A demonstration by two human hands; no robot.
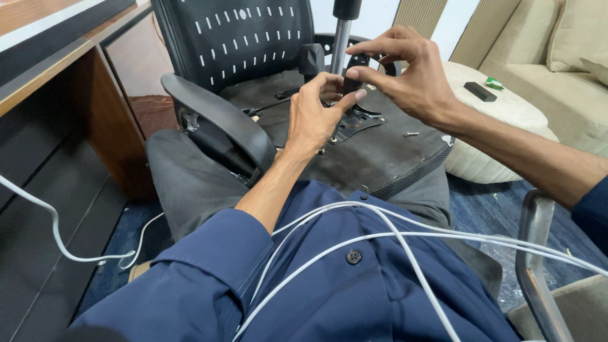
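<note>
A wooden table stands at far left. Beside it an office chair lies tipped across the seated person's lap, underside up. The left hand has its fingers pinched around a small black part above the metal seat plate. The right hand grasps the same part from the other side. A loose screw lies just beside; a nudge could likely roll it off.
</note>
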